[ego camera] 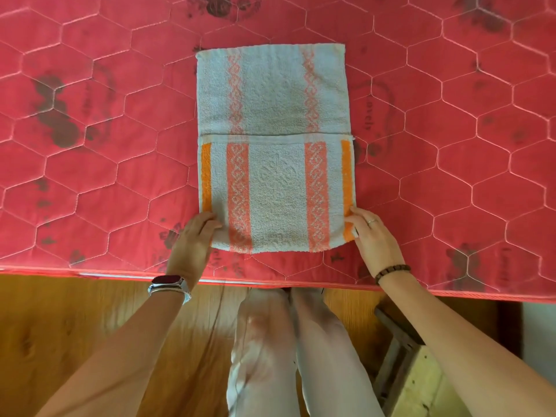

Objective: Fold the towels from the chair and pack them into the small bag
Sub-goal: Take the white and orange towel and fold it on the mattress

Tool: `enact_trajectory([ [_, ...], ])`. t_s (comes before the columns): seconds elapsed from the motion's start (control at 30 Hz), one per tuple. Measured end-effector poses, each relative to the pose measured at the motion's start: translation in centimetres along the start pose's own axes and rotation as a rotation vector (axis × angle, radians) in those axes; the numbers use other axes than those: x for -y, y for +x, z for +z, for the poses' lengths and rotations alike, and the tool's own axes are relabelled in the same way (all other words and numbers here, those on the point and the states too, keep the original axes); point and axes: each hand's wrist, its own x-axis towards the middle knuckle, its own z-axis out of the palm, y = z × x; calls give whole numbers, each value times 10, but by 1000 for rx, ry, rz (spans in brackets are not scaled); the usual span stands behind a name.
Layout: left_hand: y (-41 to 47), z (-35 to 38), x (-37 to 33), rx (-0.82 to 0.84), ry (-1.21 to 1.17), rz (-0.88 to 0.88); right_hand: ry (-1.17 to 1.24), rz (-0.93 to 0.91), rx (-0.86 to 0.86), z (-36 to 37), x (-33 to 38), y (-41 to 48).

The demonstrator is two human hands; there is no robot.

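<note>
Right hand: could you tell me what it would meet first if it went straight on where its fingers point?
The towel: the right hand holds its near right corner, so going on it would likely slide across the folded top layer.

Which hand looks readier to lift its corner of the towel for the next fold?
Right, slightly: the right hand visibly pinches the near orange-striped corner of the towel, which curls up. The left hand covers its corner, so its grip is unclear.
</note>
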Motion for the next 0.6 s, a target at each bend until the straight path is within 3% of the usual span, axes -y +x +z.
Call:
enact_trajectory([
  [0.23,20,-34,-12,-18,-183,-185,134,47,-95,-38,24,16],
  [0.6,71,-79,-27,-127,-244,-356,61,191,-86,-93,36,49],
])
